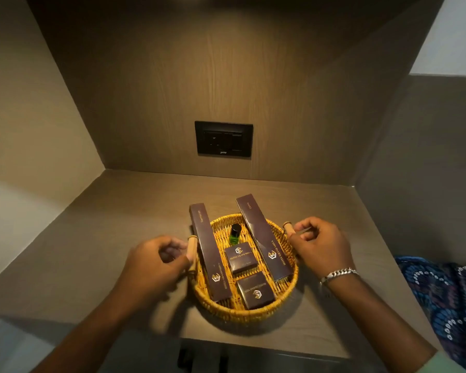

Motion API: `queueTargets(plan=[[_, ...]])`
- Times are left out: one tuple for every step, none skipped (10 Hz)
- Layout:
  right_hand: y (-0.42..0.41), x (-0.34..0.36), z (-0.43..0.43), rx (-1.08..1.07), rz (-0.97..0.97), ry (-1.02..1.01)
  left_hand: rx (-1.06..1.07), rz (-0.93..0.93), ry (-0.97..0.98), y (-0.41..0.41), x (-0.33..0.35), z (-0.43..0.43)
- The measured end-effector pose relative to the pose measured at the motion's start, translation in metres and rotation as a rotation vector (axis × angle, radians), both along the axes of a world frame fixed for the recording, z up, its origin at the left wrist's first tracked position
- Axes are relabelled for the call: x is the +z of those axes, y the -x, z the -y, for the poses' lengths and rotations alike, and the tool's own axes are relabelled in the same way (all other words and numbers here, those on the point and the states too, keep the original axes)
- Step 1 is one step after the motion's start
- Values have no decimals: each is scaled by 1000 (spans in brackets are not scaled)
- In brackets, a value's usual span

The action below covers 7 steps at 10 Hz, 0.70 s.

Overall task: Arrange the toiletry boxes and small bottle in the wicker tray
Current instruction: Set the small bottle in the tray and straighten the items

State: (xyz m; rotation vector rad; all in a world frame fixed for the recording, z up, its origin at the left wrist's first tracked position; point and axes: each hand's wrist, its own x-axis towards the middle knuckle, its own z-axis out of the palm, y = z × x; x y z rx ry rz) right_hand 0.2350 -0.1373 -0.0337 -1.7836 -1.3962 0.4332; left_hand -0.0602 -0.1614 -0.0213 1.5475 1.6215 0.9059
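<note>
Head view | left hand [156, 261] curled around wicker tray's [253, 312] left handle [192, 250] | right hand [318, 242] gripped right handle [289, 228] | boxes, bottle [235, 234] inside

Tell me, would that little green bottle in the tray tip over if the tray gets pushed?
Probably. The green bottle stands upright, narrow and tall, with nothing touching it, so a jolt could topple it. It looks round, so it may then roll across the wicker tray until a box stops it.
</note>
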Motion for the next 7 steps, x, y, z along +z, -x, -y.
queueTargets(plan=[[14,-5,9,-26,-43,-23,-20,146,66,12,-7,5],[36,-11,21,-72,-51,-69,-4,242,49,29,-10,-12],[54,-10,23,-129,-87,-73,-45,295,70,43,-9,-29],[70,-10,14,-185,-121,-36,-73,320,93,54,-11,-58],[79,-9,5,-224,-151,-22,-89,294,78,59,-12,-76],[89,-1,-7,-271,-188,4,-87,259,62,59,-9,-92],[92,2,-13,-290,-198,31,-92,185,12,55,-7,-90]])
